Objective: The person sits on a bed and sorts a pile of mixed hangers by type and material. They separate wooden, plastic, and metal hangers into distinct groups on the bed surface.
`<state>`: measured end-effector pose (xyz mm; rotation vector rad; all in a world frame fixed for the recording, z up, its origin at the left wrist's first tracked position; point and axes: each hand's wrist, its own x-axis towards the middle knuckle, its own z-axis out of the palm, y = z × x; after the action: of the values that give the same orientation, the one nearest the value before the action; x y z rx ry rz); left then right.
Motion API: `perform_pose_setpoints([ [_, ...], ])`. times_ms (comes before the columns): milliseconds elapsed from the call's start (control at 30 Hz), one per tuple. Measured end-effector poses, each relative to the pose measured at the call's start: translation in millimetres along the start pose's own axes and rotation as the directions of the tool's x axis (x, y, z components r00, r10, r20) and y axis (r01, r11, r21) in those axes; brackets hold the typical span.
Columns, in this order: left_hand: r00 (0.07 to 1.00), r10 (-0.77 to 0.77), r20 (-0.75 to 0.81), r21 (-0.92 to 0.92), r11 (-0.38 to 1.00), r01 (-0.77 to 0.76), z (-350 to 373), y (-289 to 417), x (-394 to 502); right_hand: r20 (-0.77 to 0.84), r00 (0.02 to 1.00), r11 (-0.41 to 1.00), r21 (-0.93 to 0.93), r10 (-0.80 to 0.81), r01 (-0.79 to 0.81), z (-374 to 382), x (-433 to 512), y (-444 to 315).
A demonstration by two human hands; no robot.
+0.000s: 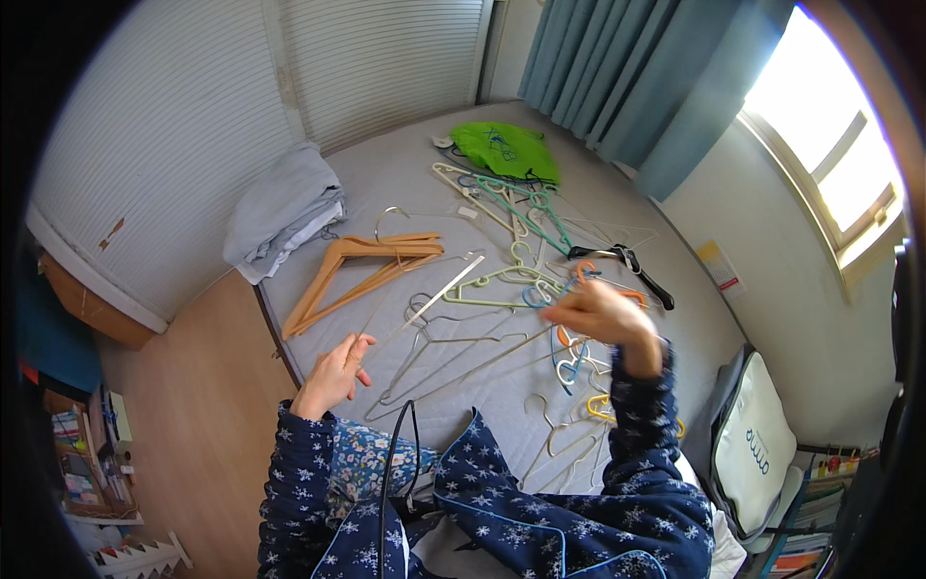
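My left hand (336,373) is above the near left of the grey mattress, thumb and fingers pinched on what looks like a thin wire hanger, its outline blurred. My right hand (604,311), blurred by motion, is over coloured plastic hangers at the right; what it touches is unclear. An orange hook (585,269) shows just beyond it. Wooden hangers (362,248) lie stacked at the left. Between my hands lie wire hangers (463,339) and a light green plastic hanger (474,289). A black hanger (651,282) rests behind my right hand; more wire hangers (553,434) lie nearer me.
Folded grey cloth (289,203) lies at the mattress's left edge, a bright green bag (506,150) at the far end. A white padded case (752,441) stands at right. Blue curtains (615,87) hang by the window. A black cable (391,463) runs up before my body.
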<state>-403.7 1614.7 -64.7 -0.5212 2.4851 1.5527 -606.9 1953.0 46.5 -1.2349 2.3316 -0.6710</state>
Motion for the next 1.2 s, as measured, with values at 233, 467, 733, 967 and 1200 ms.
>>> perform_pose_setpoints([
  [233,0.965,0.096,0.243,-0.163,0.985,-0.057,30.7,13.7,-9.7,-0.446,0.890,0.992,0.031,-0.096,0.123,105.2,108.5,-25.6],
  [467,0.926,0.175,0.335,-0.172,0.977,-0.123,42.3,-11.2,8.7,-0.584,0.797,0.987,-0.128,-0.156,0.100,155.0,146.7,12.6],
  [733,0.974,0.114,0.194,-0.157,0.984,-0.084,46.8,-33.0,69.0,-0.597,0.800,0.997,0.073,0.061,-0.021,152.4,202.5,49.9],
  [967,0.995,0.086,0.043,0.066,0.994,-0.089,48.6,-36.8,66.5,-0.533,0.845,0.970,-0.179,0.046,-0.166,164.4,219.8,28.0],
  [1200,0.999,-0.014,-0.045,0.105,0.994,0.018,110.0,-119.1,64.4,-0.263,0.960,0.976,-0.169,0.092,-0.140,227.4,207.3,58.6],
])
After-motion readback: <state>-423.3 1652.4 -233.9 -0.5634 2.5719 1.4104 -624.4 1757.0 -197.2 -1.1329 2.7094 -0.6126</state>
